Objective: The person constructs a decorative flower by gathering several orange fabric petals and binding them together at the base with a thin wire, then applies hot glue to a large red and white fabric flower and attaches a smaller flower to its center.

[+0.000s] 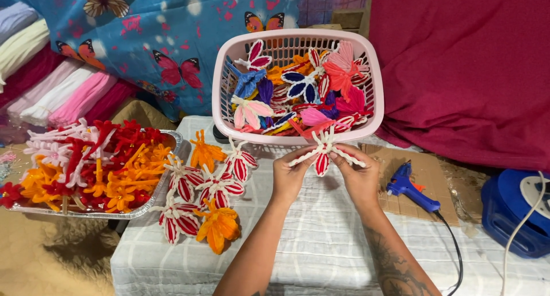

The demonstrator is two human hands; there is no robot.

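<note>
At nine o'clock a foil tray (pixel 172 140) with a crinkled silver rim holds a heap of fuzzy pipe-cleaner pieces (pixel 91 164) in red, orange and pale pink. Behind it, at ten o'clock, rolls of soft cloth (pixel 63 93) in cream, pink and magenta lie side by side under a blue butterfly-print sheet (pixel 166 38). Just right of the tray, on the white checked cloth of the tabletop (pixel 321 244), lie finished fuzzy flowers (pixel 195 198), some red-and-white striped, some orange.

At the centre the left hand (pixel 288 176) and right hand (pixel 358 178) meet, each grip closed in a pinch on one side of a red-and-white flower (pixel 322 154), thumbs and fingertips on its white looped arms, its striped petal hanging down between them. The flower sits just in front of the near rim of a pink plastic basket (pixel 220 95) at twelve o'clock, slotted on its walls and full of fuzzy flowers (pixel 303 90) in blue, purple, pink, orange and striped red.

At three o'clock a blue glue gun (pixel 409 190) rests on a sheet of brown cardboard (pixel 429 170), its black cord (pixel 455 250) trailing toward five o'clock. A dark red cloth (pixel 470 67) drapes at two o'clock, and a blue round plastic case (pixel 515 216) with a white cord (pixel 518 233) sits at the far right.
</note>
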